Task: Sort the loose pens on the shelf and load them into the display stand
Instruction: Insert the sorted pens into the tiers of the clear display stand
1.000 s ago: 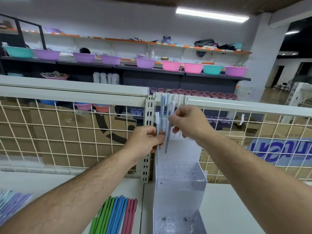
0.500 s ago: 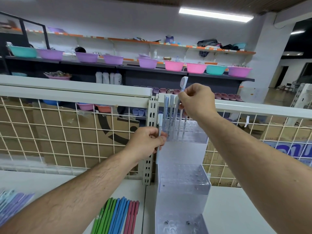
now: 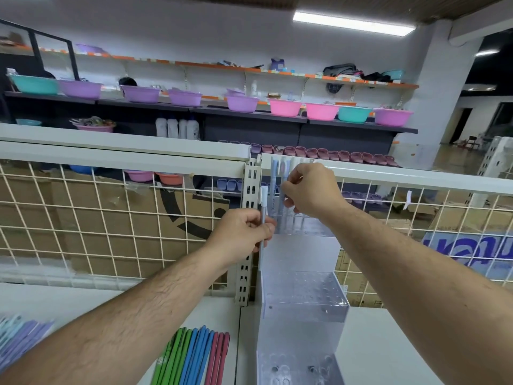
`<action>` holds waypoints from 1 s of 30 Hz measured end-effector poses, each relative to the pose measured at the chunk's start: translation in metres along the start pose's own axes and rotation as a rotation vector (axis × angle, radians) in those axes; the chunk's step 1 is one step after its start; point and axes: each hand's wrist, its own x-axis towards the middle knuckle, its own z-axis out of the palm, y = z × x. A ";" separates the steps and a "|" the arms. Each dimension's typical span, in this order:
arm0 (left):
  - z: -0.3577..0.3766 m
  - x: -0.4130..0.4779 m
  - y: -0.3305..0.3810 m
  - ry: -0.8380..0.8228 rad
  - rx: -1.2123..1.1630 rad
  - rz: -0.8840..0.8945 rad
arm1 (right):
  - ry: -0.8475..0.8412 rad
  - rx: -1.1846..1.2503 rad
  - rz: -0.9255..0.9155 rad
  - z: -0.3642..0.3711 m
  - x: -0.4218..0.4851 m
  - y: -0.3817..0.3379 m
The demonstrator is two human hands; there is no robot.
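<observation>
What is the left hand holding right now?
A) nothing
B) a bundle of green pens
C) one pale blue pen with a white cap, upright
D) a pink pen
C: the left hand grips a single pale blue pen upright beside the display stand, while the green, blue and pink pens lie on the shelf.

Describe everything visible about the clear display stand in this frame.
The display stand is clear glossy plastic, built as three steps rising toward the back, each top drilled with rows of holes. It stands upright on the white shelf, before the wire grid, beside a slotted post. Several pale pens stand in the top step; the middle step looks empty. The right hand pinches one of those pens; the left hand holds a loose pen at the stand's left edge.
</observation>
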 end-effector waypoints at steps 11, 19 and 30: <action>0.009 0.001 0.000 0.009 0.024 0.038 | -0.188 0.204 -0.016 -0.006 -0.037 0.019; 0.028 -0.002 0.006 -0.044 0.081 0.084 | -0.193 0.245 -0.058 -0.009 -0.052 0.028; 0.026 -0.007 -0.007 -0.105 0.572 0.186 | 0.166 0.338 -0.001 -0.048 -0.020 0.002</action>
